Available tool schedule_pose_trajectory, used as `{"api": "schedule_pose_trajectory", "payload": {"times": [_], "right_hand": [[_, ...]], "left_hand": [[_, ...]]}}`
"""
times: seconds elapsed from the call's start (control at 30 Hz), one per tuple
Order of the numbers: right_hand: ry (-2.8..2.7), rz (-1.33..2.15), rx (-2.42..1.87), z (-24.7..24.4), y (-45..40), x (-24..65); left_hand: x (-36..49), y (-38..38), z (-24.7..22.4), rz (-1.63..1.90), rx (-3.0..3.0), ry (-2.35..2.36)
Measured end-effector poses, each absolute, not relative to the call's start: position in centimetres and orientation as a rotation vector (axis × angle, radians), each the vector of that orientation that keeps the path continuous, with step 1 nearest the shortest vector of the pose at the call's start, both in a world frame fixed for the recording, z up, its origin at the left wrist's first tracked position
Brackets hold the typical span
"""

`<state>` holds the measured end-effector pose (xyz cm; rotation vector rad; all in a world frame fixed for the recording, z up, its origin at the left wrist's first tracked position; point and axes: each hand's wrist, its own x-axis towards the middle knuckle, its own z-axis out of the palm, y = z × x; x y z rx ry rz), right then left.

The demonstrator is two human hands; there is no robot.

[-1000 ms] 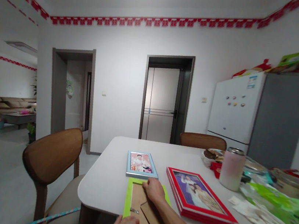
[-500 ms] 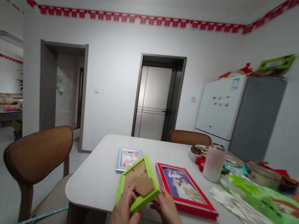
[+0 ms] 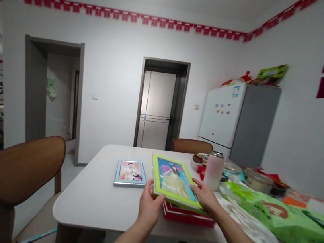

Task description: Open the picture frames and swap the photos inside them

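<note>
A lime-green picture frame [image 3: 176,182] is held face up between both hands, showing a photo of a person in a yellow dress. My left hand [image 3: 150,206] grips its near left corner, with the thumb on the front edge. My right hand [image 3: 204,196] closes on its right side. Directly under it are red picture frames [image 3: 187,217], stacked and mostly covered; whether the green one touches them I cannot tell. Left of my hands a light blue picture frame [image 3: 131,172] lies flat on the table with its photo upward.
The white table [image 3: 94,196] has a brown chair [image 3: 19,170] at its left and another chair [image 3: 193,146] behind. On the right stand a pink-white bottle [image 3: 213,171], a green wipes pack [image 3: 295,220], crumpled white cloth or tissue [image 3: 247,222] and containers. A fridge [image 3: 219,117] stands beyond.
The green frame has been turned from its back to its photo side and moved right, over the red frames. Both hands moved with it. The view has swung right.
</note>
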<state>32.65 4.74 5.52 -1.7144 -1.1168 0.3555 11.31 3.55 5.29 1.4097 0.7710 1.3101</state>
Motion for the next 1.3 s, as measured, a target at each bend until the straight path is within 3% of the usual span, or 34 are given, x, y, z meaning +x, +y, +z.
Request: {"api": "schedule_pose_trajectory", "payload": {"times": [0.4, 0.57, 0.77, 0.97, 1.13, 1.3], "right_hand": [[-1.402, 0.095, -2.105, 3.0, 5.3, 37.3], [-1.664, -0.063, -1.929, 4.7, 6.9, 29.4], [-2.131, 0.055, -1.652, 2.5, 11.2, 16.5], [-2.204, 0.116, -1.766, 0.4, 14.3, 14.5], [-2.257, 0.140, -1.722, -0.7, 10.2, 15.3], [-2.077, 0.374, -1.380, -1.0, 2.9, 16.4]], "left_hand": [[13.8, 4.8, 0.8, 1.022, 1.710, 1.125], [9.1, 6.2, 0.3, 0.989, 1.801, 1.285], [2.8, 7.0, -0.3, 0.954, 1.904, 1.489], [0.7, 7.1, -0.4, 0.933, 2.021, 1.519], [-0.1, 6.3, -0.5, 0.936, 2.117, 1.491], [0.8, 4.1, -1.5, 0.776, 2.476, 1.358]]}}
